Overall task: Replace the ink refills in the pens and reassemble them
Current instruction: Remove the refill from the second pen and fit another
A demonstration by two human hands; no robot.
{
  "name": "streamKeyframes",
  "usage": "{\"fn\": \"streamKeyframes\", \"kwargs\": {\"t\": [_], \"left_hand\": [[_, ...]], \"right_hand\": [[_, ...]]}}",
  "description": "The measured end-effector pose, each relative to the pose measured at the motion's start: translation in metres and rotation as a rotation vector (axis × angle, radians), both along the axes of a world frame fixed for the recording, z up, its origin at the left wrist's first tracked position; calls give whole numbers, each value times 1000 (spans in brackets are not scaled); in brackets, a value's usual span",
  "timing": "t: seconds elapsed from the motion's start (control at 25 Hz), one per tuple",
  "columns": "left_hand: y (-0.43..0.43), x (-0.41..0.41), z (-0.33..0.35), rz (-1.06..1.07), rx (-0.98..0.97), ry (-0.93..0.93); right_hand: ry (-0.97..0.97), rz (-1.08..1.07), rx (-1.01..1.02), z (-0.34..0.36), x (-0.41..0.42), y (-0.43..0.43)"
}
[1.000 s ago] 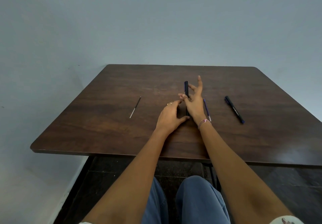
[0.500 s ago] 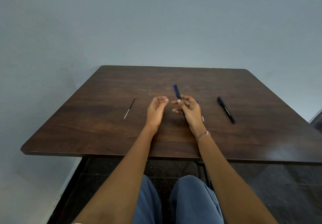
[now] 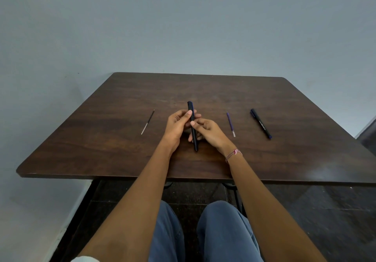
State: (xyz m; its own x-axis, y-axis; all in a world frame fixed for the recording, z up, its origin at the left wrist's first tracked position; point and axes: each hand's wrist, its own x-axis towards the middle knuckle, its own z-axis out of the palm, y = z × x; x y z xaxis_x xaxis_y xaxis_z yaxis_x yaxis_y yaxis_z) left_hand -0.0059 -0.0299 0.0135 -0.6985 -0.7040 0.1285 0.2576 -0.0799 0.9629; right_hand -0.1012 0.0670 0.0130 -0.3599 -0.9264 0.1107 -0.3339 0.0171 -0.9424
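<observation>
A black pen with a blue cap (image 3: 194, 139) is held over the middle of the dark wooden table (image 3: 101, 149), pointing away from me. My left hand (image 3: 178, 126) grips its upper part, thumb on the cap end. Its middle section is pinched by my right hand (image 3: 209, 132), which wears a pink bracelet. A purple ink refill (image 3: 231, 124) lies on the table just right of my right hand. A second black pen (image 3: 261, 123) lies further right. A thin black refill (image 3: 148, 121) lies to the left of my left hand.
The table stands against a pale blue wall (image 3: 183, 27). Its near edge runs above my knees in blue trousers (image 3: 223, 231). Dark floor (image 3: 325, 210) shows below the table on the right.
My left hand has closed onto the pen that my right hand lifted from the table. Both hands drew nearer to me. The purple refill is now uncovered beside my right hand.
</observation>
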Motion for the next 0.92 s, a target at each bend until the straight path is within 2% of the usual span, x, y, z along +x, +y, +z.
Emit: {"fn": "streamKeyframes", "kwargs": {"t": [0.12,0.4,0.6,0.92], "left_hand": [[-4,-1,0,-19,57,49],[-11,0,-2,2,106,36],[-11,-10,1,40,283,50],[-5,-11,-1,72,212,8]], "right_hand": [[28,16,6,-2,-2,-1],[198,-111,19,-9,3,-7],[388,-169,103,-8,6,-12],[491,-143,155,-3,12,-9]]}}
